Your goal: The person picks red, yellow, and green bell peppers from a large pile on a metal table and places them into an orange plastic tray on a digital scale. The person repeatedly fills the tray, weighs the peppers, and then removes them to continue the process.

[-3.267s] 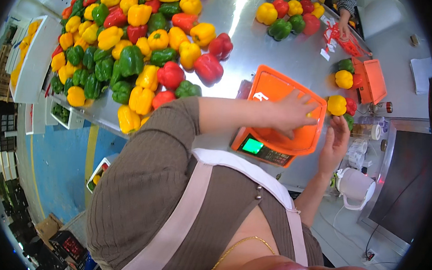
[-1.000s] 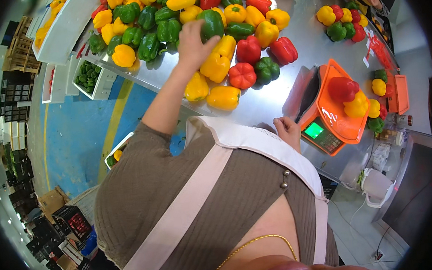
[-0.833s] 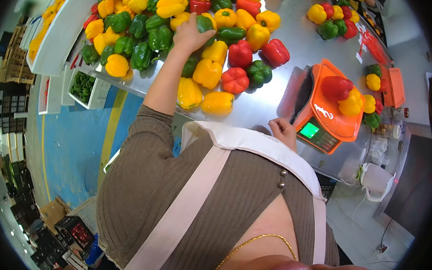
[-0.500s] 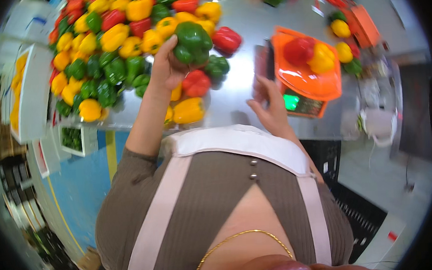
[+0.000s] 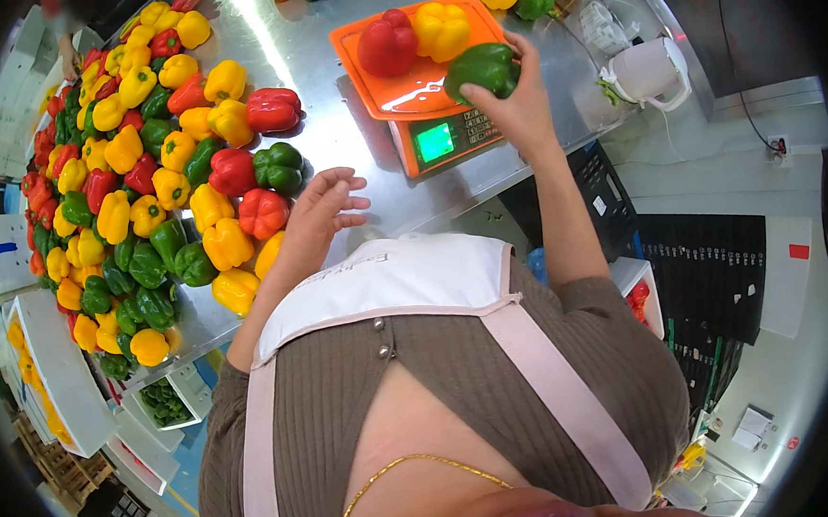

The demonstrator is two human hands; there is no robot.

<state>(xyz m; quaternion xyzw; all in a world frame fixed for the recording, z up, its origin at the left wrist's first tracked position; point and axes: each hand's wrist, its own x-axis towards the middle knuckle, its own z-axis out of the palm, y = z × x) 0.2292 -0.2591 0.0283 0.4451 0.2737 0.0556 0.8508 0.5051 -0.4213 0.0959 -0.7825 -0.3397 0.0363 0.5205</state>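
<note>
My right hand (image 5: 514, 91) grips a green bell pepper (image 5: 483, 70) at the right side of an orange scale tray (image 5: 364, 61). A red bell pepper (image 5: 388, 43) and a yellow bell pepper (image 5: 441, 30) rest side by side in that tray. Below it, the scale's base (image 5: 445, 143) shows a lit green display. My left hand (image 5: 323, 215) holds nothing, its fingers apart, above the metal table just right of the pepper heap. Nearest to it are a red pepper (image 5: 263, 214) and a dark green pepper (image 5: 279, 167).
A big heap of mixed peppers (image 5: 126, 196) covers the left of the steel table (image 5: 341, 149). Several more peppers (image 5: 533, 2) lie behind the scale. A white kettle-like jug (image 5: 647, 72) stands at the right edge. Black crates (image 5: 602, 190) stand below the table; white boxes (image 5: 56, 375) stand at left.
The green pepper has passed from my left hand to my right and now is at the scale tray. My left hand has come down empty. The whole view has turned toward the right.
</note>
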